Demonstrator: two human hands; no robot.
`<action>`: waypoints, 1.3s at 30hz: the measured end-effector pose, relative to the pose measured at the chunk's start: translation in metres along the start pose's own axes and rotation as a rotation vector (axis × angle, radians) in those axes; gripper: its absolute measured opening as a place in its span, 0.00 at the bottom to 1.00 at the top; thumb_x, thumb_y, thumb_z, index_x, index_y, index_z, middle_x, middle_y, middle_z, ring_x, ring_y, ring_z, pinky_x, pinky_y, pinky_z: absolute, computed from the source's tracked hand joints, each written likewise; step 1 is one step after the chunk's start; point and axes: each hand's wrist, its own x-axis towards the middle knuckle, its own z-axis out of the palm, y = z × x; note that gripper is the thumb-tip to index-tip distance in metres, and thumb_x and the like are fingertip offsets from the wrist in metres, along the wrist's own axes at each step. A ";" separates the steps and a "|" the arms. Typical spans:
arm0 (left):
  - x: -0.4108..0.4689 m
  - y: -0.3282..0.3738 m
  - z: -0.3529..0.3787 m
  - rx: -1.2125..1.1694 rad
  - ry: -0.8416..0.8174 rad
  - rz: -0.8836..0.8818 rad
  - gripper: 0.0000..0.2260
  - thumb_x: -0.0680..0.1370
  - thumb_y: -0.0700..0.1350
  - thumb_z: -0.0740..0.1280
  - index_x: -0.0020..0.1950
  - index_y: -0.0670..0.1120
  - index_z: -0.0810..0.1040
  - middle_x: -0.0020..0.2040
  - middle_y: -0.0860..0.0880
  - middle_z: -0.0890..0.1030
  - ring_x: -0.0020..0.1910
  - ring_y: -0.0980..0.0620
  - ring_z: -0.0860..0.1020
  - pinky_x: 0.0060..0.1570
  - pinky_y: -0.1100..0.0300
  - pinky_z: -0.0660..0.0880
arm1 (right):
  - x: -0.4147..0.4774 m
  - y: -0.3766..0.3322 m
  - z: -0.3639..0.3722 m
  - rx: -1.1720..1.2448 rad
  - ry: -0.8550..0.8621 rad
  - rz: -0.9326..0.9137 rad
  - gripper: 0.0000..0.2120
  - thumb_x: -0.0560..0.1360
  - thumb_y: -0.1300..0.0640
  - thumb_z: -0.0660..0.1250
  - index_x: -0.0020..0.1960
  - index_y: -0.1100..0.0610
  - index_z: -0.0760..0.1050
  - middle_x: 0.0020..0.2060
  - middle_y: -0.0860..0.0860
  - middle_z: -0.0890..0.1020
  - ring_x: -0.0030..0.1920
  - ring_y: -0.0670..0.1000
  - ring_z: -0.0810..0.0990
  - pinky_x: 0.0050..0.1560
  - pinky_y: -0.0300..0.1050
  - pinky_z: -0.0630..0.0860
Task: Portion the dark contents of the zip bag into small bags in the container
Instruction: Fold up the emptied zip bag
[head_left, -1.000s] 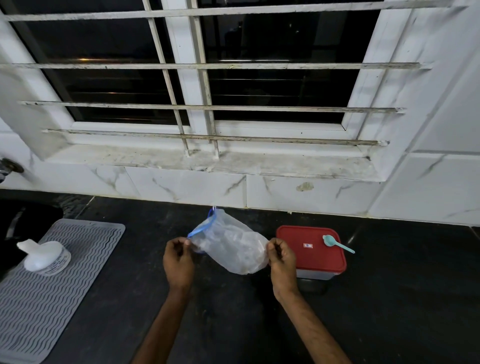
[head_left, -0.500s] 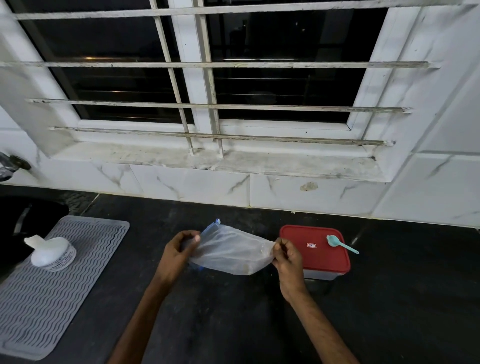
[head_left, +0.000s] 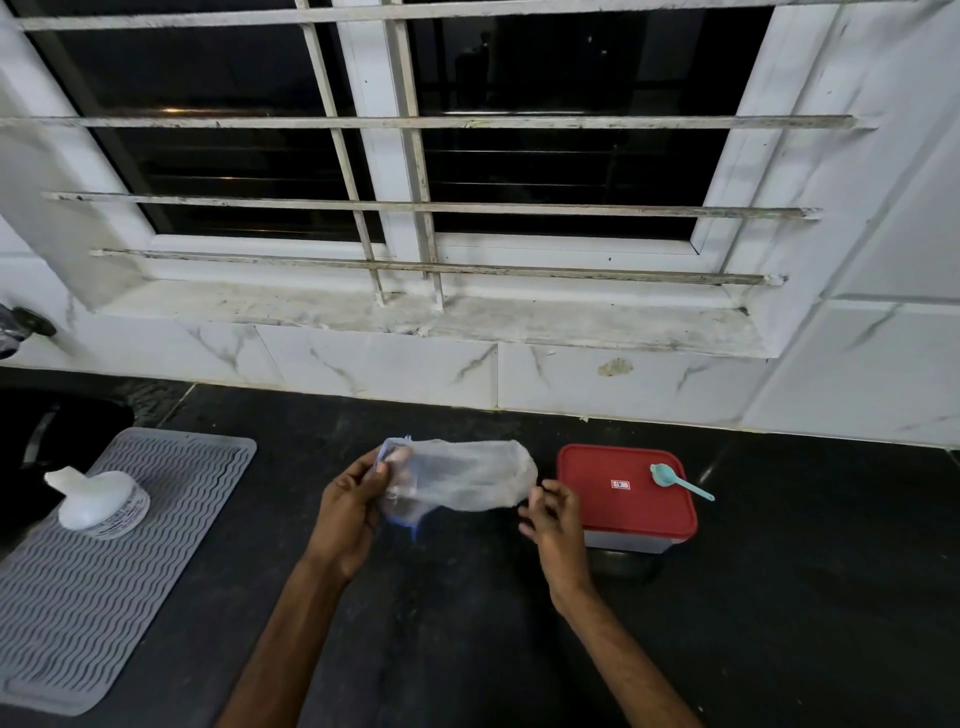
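zip bag (head_left: 460, 480) held sideways above dark counter (head_left: 467, 634), mouth end with blue zip strip at left. left hand (head_left: 349, 512) pinching that end, fingers closed on plastic. right hand (head_left: 556, 514) at bag's far end, fingers loosely curled, half open; can't tell if touching bag.

container (head_left: 626, 499) just right of hands, red lid on, teal scoop (head_left: 678, 480) lying on top.

looks like opening step, nothing portioned yet. next up imo: pull zip apart, then get lid off.
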 end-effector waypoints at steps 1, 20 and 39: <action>-0.001 -0.001 0.000 -0.001 -0.029 0.006 0.12 0.80 0.34 0.59 0.61 0.37 0.78 0.53 0.42 0.83 0.48 0.50 0.83 0.48 0.58 0.82 | -0.004 0.000 0.002 -0.005 -0.036 0.066 0.14 0.79 0.53 0.64 0.62 0.54 0.67 0.55 0.54 0.79 0.51 0.52 0.82 0.50 0.46 0.79; -0.017 -0.019 0.002 0.380 -0.154 0.098 0.30 0.67 0.43 0.79 0.67 0.43 0.74 0.60 0.45 0.82 0.59 0.49 0.81 0.58 0.57 0.78 | -0.007 -0.002 0.018 0.365 0.178 0.195 0.06 0.74 0.71 0.67 0.48 0.64 0.76 0.39 0.57 0.81 0.37 0.48 0.83 0.36 0.40 0.82; -0.018 -0.006 -0.032 0.507 -0.066 0.268 0.07 0.78 0.33 0.65 0.46 0.42 0.80 0.43 0.48 0.83 0.45 0.55 0.80 0.47 0.66 0.77 | 0.006 -0.009 -0.009 0.359 0.013 0.048 0.11 0.76 0.70 0.65 0.54 0.60 0.79 0.39 0.50 0.80 0.38 0.43 0.80 0.42 0.38 0.79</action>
